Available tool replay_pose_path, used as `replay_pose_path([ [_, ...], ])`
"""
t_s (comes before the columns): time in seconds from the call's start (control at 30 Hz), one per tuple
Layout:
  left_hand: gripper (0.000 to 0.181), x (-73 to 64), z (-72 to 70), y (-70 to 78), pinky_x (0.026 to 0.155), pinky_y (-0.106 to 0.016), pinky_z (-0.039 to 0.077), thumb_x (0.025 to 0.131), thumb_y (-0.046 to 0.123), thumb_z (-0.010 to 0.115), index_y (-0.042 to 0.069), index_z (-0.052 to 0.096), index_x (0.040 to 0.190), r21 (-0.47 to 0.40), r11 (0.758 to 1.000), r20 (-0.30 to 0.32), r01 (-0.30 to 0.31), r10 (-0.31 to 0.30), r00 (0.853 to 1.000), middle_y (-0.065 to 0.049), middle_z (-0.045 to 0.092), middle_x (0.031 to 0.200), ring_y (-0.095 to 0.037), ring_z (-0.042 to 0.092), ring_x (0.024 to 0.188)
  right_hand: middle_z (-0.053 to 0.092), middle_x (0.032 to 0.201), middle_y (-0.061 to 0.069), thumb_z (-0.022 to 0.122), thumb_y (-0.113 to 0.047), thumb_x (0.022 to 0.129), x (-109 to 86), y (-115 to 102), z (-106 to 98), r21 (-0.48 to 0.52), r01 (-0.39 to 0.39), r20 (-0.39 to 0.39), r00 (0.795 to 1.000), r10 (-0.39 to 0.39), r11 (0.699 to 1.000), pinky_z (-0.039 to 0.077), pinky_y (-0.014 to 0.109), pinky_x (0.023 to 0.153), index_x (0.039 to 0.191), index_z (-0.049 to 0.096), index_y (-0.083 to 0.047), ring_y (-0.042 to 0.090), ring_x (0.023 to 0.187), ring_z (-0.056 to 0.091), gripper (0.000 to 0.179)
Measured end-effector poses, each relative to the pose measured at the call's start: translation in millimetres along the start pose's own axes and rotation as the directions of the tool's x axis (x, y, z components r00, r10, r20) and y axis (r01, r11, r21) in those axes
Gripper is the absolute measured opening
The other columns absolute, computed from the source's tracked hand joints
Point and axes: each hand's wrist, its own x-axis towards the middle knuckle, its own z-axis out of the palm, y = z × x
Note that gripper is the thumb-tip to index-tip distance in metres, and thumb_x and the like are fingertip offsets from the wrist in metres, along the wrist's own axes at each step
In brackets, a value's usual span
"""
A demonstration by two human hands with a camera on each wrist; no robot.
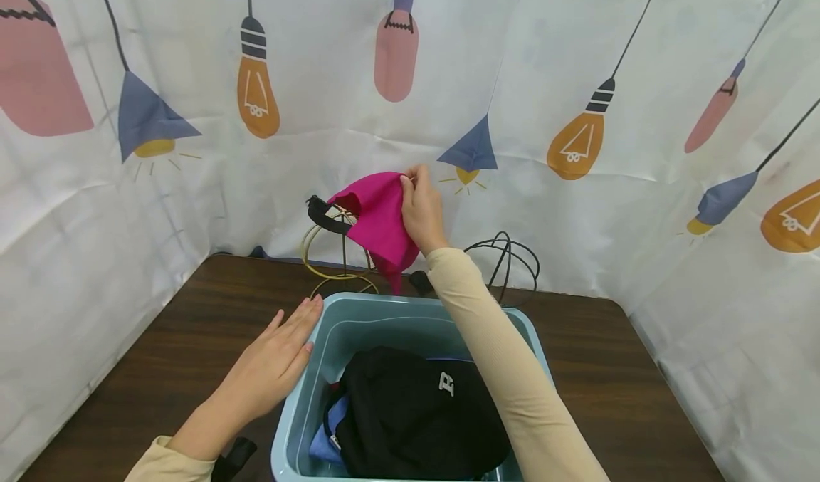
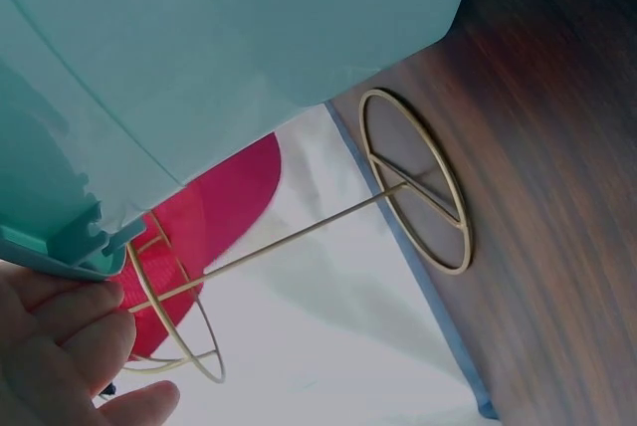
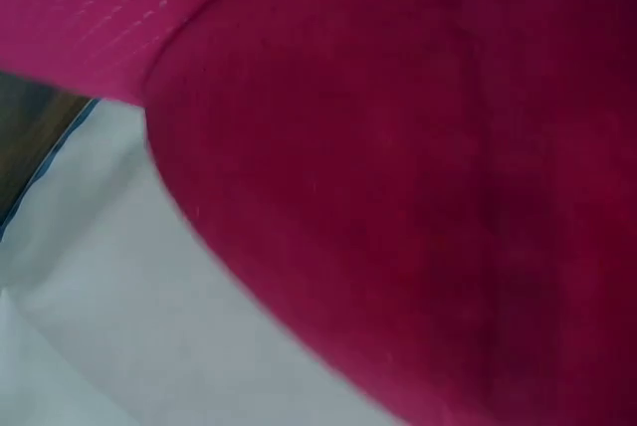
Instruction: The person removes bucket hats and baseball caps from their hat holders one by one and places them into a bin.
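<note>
My right hand (image 1: 421, 208) pinches the edge of a bright pink cap (image 1: 379, 208) beyond the far rim of a light blue plastic bin (image 1: 391, 302). The cap's black strap (image 1: 327, 215) points left. Behind and below it stands a gold wire hat stand (image 2: 289, 241), whose top ring overlaps the cap in the left wrist view. My left hand (image 1: 272, 368) rests on the bin's left rim near the far corner, fingers extended. Pink fabric (image 3: 328, 177) fills most of the right wrist view, and the right fingers are hidden there.
Inside the bin lies a black cap (image 1: 410, 411) with a white letter, over a blue item (image 1: 328, 436). A black wire stand (image 1: 511, 258) is behind the bin at right. The dark wooden table (image 1: 602, 368) meets a white curtain (image 1: 320, 154) printed with lamps.
</note>
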Motion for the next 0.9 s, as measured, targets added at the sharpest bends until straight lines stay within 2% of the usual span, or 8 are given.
replay_pose_path([
  [0.1, 0.052, 0.4, 0.1, 0.5, 0.11, -0.051, 0.022, 0.095, 0.015, 0.048, -0.003, 0.035, 0.143, 0.003, 1.0, 0.004, -0.001, 0.001, 1.0, -0.016, 0.035, 0.148, -0.032, 0.032, 0.136, 0.058, 0.082, 0.015, 0.054, -0.026, 0.097, -0.3, 1.6, -1.1, 0.032, -0.011, -0.002, 1.0, 0.011, 0.999, 0.044, 0.033, 0.063, 0.108, 0.044, -0.004, 0.026, 0.068, 0.053, 0.027],
  [0.17, 0.053, 0.2, 0.1, 0.6, 0.111, -0.048, 0.019, 0.095, 0.015, 0.048, -0.003, 0.035, 0.143, 0.003, 1.0, 0.002, -0.001, 0.001, 1.0, -0.016, 0.035, 0.148, -0.032, 0.032, 0.136, 0.059, 0.084, 0.013, 0.062, -0.031, 0.092, -0.8, 2.1, -2.4, 0.048, -0.036, 0.015, 0.999, 0.035, 0.998, 0.047, 0.03, 0.064, 0.111, 0.045, -0.006, 0.023, 0.07, 0.054, 0.036],
  [0.27, 0.053, -0.2, 0.0, 0.6, 0.114, -0.044, 0.014, 0.095, 0.014, 0.048, -0.004, 0.035, 0.143, 0.006, 1.0, -0.004, -0.006, 0.006, 1.0, -0.017, 0.035, 0.148, -0.032, 0.032, 0.136, 0.063, 0.088, 0.01, 0.07, -0.034, 0.085, -1.5, 4.2, -4.3, 0.018, -0.052, 0.021, 0.998, 0.052, 0.998, 0.049, 0.029, 0.065, 0.11, 0.052, -0.005, 0.021, 0.073, 0.057, 0.042],
  [0.33, 0.052, -0.4, 0.0, 0.6, 0.115, -0.04, 0.01, 0.095, 0.014, 0.048, -0.004, 0.035, 0.143, 0.003, 1.0, -0.005, -0.006, 0.006, 1.0, -0.017, 0.035, 0.148, -0.032, 0.032, 0.136, 0.064, 0.086, 0.011, 0.072, -0.032, 0.083, -1.5, 6.6, -5.9, -0.027, -0.041, 0.001, 0.999, 0.041, 0.999, 0.048, 0.028, 0.065, 0.103, 0.058, -0.003, 0.021, 0.073, 0.057, 0.038],
  [0.47, 0.052, -0.3, 0.1, 1.0, 0.114, -0.044, 0.014, 0.095, 0.014, 0.048, -0.004, 0.035, 0.143, 0.001, 1.0, 0.001, -0.002, 0.002, 1.0, -0.017, 0.034, 0.148, -0.032, 0.032, 0.136, 0.064, 0.077, 0.012, 0.073, -0.029, 0.083, -1.3, 10.8, -12.2, -0.094, -0.009, -0.049, 0.999, 0.004, 0.996, 0.044, 0.027, 0.06, 0.087, 0.063, -0.002, 0.022, 0.067, 0.055, 0.029],
  [0.7, 0.052, -0.6, -0.8, 1.8, 0.111, -0.048, 0.019, 0.095, 0.014, 0.048, -0.004, 0.035, 0.143, 0.003, 1.0, 0.006, 0.002, -0.002, 1.0, -0.017, 0.035, 0.148, -0.032, 0.032, 0.136, 0.068, 0.079, 0.009, 0.073, -0.024, 0.083, -0.5, 9.8, -34.7, -0.008, 0.067, -0.054, 0.996, -0.068, 0.998, 0.048, 0.027, 0.062, 0.088, 0.069, -0.004, 0.02, 0.071, 0.059, 0.021],
  [0.9, 0.053, -0.8, -2.1, 0.8, 0.113, -0.046, 0.017, 0.096, 0.014, 0.048, -0.003, 0.034, 0.144, -0.008, 1.0, 0.005, 0.001, -0.001, 1.0, -0.016, 0.033, 0.149, -0.032, 0.031, 0.136, 0.07, 0.085, 0.008, 0.076, -0.021, 0.08, -3.7, 2.1, -55.6, 0.033, 0.135, -0.052, 0.99, -0.134, 0.99, 0.051, 0.03, 0.068, 0.092, 0.073, -0.006, 0.019, 0.078, 0.062, 0.02],
])
